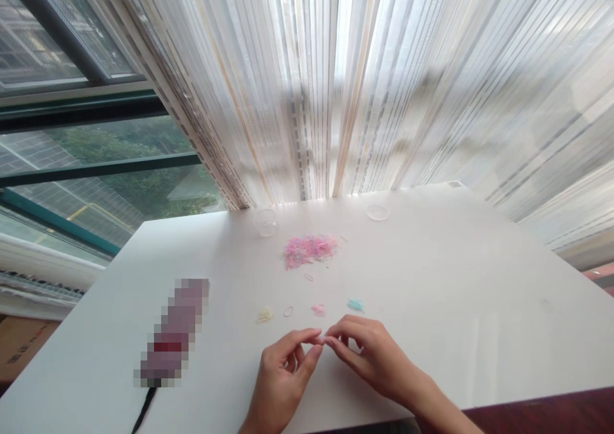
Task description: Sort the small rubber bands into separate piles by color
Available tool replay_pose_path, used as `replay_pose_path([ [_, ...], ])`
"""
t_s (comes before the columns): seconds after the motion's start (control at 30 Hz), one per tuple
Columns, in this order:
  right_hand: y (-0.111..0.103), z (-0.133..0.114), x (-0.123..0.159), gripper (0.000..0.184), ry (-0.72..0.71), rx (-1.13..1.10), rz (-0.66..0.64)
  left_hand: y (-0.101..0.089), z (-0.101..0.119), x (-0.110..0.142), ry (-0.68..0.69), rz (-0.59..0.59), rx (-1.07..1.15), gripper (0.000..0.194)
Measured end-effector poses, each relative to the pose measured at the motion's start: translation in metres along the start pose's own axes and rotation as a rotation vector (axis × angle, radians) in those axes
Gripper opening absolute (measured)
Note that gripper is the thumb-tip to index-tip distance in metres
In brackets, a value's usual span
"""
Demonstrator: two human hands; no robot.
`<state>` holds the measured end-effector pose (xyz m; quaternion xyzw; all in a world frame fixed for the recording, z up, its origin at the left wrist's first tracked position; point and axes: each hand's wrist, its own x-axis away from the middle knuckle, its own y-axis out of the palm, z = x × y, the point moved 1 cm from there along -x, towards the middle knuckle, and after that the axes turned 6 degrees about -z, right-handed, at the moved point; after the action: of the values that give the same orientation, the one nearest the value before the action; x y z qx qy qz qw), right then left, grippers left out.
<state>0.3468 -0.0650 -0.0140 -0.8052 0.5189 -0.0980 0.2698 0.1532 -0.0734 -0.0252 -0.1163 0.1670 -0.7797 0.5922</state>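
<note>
My left hand point(286, 370) and my right hand point(371, 352) meet fingertip to fingertip above the white table, each closed in a pinch. Whatever they pinch is too small to make out. Just beyond them lie a small pile of yellowish bands point(264, 315), a single pale loop point(288, 311), a small pink pile point(318, 309) and a small turquoise pile point(355, 305). Farther back spreads a larger heap of mixed, mostly pink small elastic bands point(311, 250), with one loose pink band point(309, 277) in front of it.
A clear plastic cup point(266, 223) and a clear round lid point(378, 213) stand near the back edge of the white table point(455, 280). At the left lies a blurred-out purple object point(177, 325) with a black cord point(144, 410). Striped curtains point(316, 101) hang behind.
</note>
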Motion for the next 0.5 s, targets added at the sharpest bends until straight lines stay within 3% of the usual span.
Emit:
replay_pose_path([
  [0.27,0.030,0.002,0.007,0.021,0.069,-0.081,0.113,-0.009,-0.010,0.007,-0.020,-0.009,-0.084,0.026],
  [0.5,0.035,0.004,0.010,0.019,0.096,-0.112,0.161,-0.008,-0.013,0.007,-0.051,-0.021,-0.080,0.024],
])
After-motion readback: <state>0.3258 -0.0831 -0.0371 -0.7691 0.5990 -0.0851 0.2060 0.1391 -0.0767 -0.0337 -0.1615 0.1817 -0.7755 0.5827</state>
